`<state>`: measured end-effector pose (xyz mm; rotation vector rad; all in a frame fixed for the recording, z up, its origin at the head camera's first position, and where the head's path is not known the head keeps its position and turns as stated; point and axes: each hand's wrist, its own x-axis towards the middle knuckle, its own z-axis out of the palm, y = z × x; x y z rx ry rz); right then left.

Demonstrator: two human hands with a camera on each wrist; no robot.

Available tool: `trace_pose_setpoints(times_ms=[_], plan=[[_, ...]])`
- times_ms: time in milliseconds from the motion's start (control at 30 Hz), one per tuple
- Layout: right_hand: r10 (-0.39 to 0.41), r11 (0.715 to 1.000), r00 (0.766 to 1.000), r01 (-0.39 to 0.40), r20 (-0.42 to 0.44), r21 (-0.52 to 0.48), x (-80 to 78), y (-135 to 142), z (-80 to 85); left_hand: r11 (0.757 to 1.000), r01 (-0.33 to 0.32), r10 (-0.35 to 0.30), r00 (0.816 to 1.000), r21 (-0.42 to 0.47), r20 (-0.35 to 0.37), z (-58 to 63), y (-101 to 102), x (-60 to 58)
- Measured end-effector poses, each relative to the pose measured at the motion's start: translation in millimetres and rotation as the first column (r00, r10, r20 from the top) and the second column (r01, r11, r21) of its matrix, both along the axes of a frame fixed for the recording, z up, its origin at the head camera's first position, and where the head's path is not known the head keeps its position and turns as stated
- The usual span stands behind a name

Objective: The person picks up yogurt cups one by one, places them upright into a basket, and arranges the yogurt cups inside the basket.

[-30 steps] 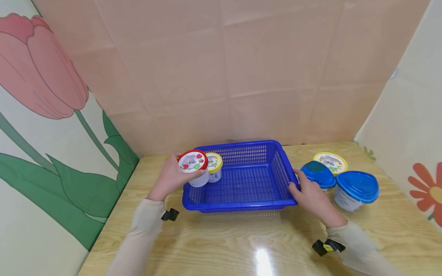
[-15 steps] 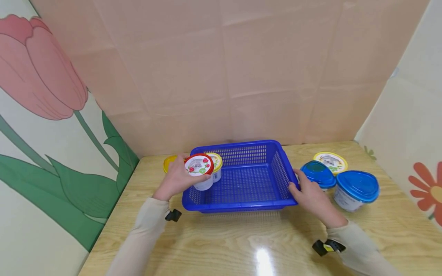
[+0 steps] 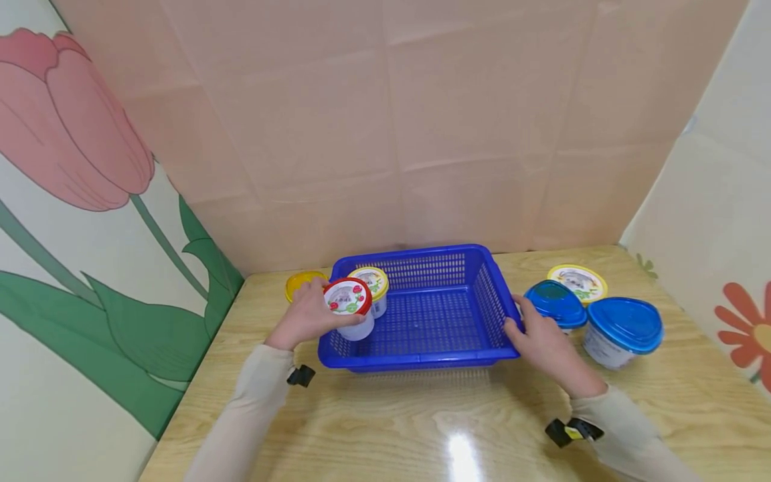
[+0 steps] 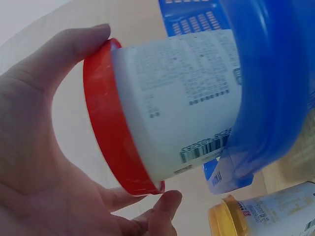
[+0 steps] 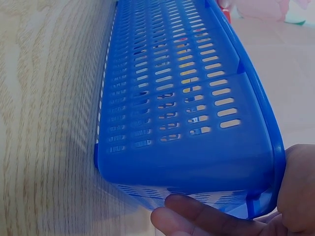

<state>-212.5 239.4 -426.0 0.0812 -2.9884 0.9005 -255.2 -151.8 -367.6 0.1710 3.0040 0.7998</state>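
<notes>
My left hand [image 3: 304, 318] holds a white plastic tub [image 4: 182, 98] by its red lid [image 3: 348, 296], thumb on one side and fingers on the other. The tub is upright inside the left end of a blue slatted basket [image 3: 421, 360]; whether its base touches the floor of the basket cannot be seen. Close behind it in the basket stands a tub with a yellow-rimmed lid [image 3: 371, 280]. At the basket's right end, my right hand [image 3: 545, 345] grips the rim, thumb and fingers on either side of the wall [image 5: 187, 167].
Outside the basket at the left stands a tub with a yellow lid [image 3: 297, 284]. To the right are two blue-lidded tubs, a nearer one [image 3: 623, 328] and another [image 3: 554, 304], with a yellow-rimmed lid [image 3: 577, 282] behind them. A paper-covered wall [image 3: 385, 134] rises behind.
My left hand has moved the red-lidded tub slightly right and down into the basket's left end. The yellow-lidded tub outside has come into fuller view. My right hand and the basket stay put.
</notes>
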Motion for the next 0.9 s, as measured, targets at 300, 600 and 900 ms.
trace_pose_setpoints(times_ms=[300, 600, 900], plan=[[0.000, 1.000, 1.000, 0.000, -0.011, 0.013, -0.3, 1, -1.0, 0.993, 0.050, -0.045, 0.998, -0.105, 0.055, -2.4, 5, -3.7], [-0.003, 1.000, 1.000, 0.003, -0.010, 0.011, 0.3, 0, -2.0, 0.981, 0.105, -0.091, 0.992, -0.165, 0.088, -3.8, 10, -7.7], [0.000, 1.000, 1.000, 0.000, -0.006, 0.005, 0.1, 1, -2.0, 0.970, 0.135, -0.115, 0.988, -0.204, 0.108, -6.3, 19, -12.7]])
